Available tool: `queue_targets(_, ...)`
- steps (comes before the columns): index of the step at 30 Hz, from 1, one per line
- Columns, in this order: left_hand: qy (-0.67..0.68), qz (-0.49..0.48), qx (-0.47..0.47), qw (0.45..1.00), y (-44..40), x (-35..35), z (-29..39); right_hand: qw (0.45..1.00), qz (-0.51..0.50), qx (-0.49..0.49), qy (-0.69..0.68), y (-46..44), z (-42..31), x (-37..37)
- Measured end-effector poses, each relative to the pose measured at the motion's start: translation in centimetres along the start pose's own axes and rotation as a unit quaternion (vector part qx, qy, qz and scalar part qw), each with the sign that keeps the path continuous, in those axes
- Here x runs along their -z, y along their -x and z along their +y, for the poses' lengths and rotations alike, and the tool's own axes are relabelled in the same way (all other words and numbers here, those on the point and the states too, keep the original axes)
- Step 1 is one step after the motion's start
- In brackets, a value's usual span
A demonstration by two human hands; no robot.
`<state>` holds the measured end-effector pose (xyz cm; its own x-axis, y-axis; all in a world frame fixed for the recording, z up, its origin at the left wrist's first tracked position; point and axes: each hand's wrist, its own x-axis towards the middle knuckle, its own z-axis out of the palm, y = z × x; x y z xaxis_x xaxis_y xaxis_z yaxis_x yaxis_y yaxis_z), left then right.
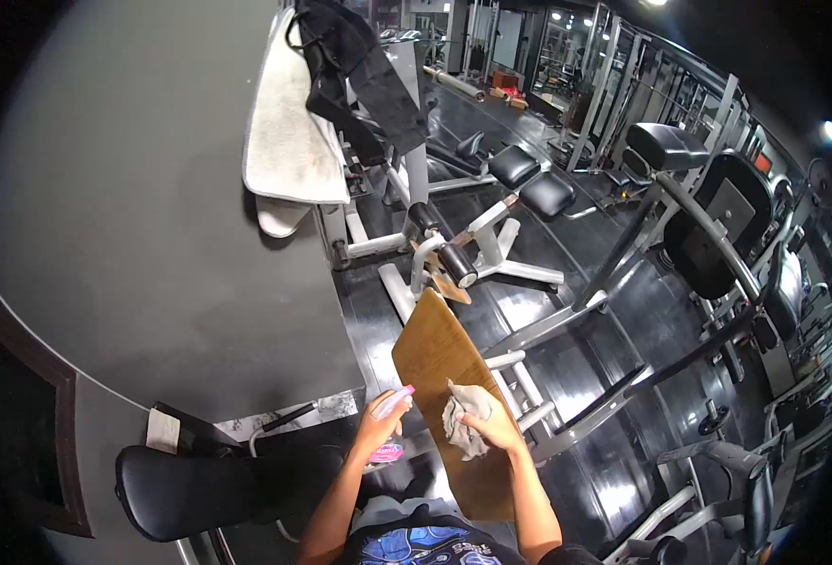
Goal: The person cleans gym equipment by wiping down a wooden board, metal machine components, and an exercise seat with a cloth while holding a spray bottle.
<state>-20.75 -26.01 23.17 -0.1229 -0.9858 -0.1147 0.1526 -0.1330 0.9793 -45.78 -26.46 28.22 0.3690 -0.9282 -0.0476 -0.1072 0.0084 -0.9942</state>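
My left hand [381, 425] is wrapped round a spray bottle [387, 453] with a pink top and a pink label, held just left of a brown wooden board [441, 347]. A crumpled grey-white cloth [461, 430] is in my right hand [492, 422], over the board's right part. The fingers bunch the cloth, and whether it touches the board is hard to tell. The board slants away from my body toward a grey metal frame.
A black padded seat [218, 490] is at the lower left beside the grey wall [152, 235]. A white towel [289, 122] and black straps [364, 80] hang at the upper left. Gym machines with black pads [722, 221] stand on the right, on dark flooring.
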Motion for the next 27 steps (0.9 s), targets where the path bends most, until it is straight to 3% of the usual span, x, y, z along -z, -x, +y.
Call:
queue_targets(3, -0.022, -0.001, -0.002, 1.000, -0.7, -0.8, 0.2, 0.994, 0.082, 0.069, 0.020, 0.2, -0.2, -0.5)
queue_targets(5, -0.032, -0.005, -0.006, 0.999, -0.9, -1.1, 0.5, 0.994, 0.080, 0.049, 0.047, 0.1, 0.1, -0.1)
queue_targets(7, -0.131, -0.031, -0.044, 0.990, -1.1, -1.2, 1.2, 0.998, 0.032, 0.021, -0.052, -0.3, 0.5, -0.2)
queue_targets(9, -0.141, -0.029, -0.049, 0.988, -1.3, -1.2, 1.3, 0.990, 0.024, 0.027, -0.136, -1.1, 2.7, -0.4)
queue_targets(16, -0.144, 0.022, -0.059, 0.988, -1.3, -0.5, 1.7, 0.987, -0.068, -0.008, -0.146, -1.7, 2.5, -0.4)
queue_targets(20, -0.154, 0.052, -0.061, 0.985, -1.8, -0.2, 2.9, 0.989, -0.111, 0.048, -0.080, -1.5, 1.8, -0.4)
queue_targets(27, -0.121, 0.048, -0.062, 0.990, -4.0, 0.4, 4.0, 0.994, -0.103, 0.031, -0.037, -1.5, 2.7, -0.4)
